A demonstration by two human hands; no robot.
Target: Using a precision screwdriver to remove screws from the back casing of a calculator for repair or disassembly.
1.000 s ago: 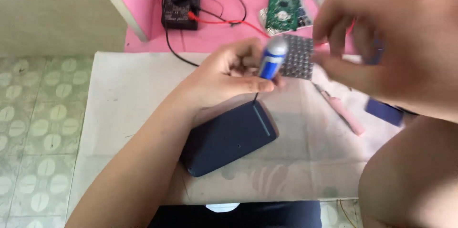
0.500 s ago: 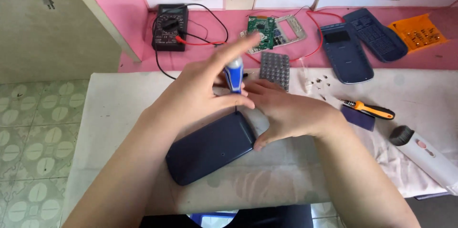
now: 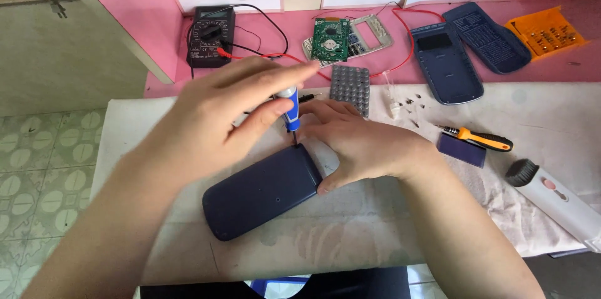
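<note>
Head view: both hands meet at the middle of the frame, over a cloth-covered worktop (image 3: 551, 117).
Left fingers (image 3: 263, 120): closed round the blue handle of a small screwdriver (image 3: 289, 108), held upright, its thin tip down at the upper edge of a dark case.
Left hand (image 3: 219, 117): arched above the tool, index finger stretched out flat.
Right hand (image 3: 360, 142): lying palm down, fingers together, pressing on the case's upper right corner and gripping nothing.
Case (image 3: 263, 189): dark blue, smooth matte plastic, rounded oblong, lying back up and slanted, centre to lower left.
Progress: the case looks closed with the driver at one screw point; whether that screw is in or out cannot be told.
Already apart: green circuit board (image 3: 330, 39), grey keypad mat (image 3: 350, 86), two blue shells (image 3: 447, 64), loose screws (image 3: 410, 103) along the upper middle and right.
Around: black multimeter (image 3: 211, 35) upper left; orange-handled screwdriver (image 3: 479, 139) and white brush (image 3: 551, 195) at right.
</note>
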